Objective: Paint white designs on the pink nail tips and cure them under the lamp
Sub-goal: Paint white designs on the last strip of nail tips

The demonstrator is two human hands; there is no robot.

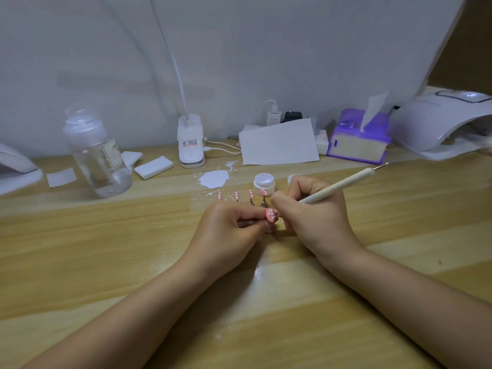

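My left hand pinches a small stand carrying a pink nail tip with white dots on it. My right hand grips a white dotting pen like a pencil, its fine tip touching that nail tip. Behind the hands, several more pink nail tips with white dots stand in a row on metal holders. An open white gel jar sits just behind them, its lid partly hidden by my right hand. The white curing lamp stands at the far right.
A smear of white paint lies on the wooden table. A clear bottle, cotton pads, a desk-lamp base, a white sheet and a purple tissue box line the back edge.
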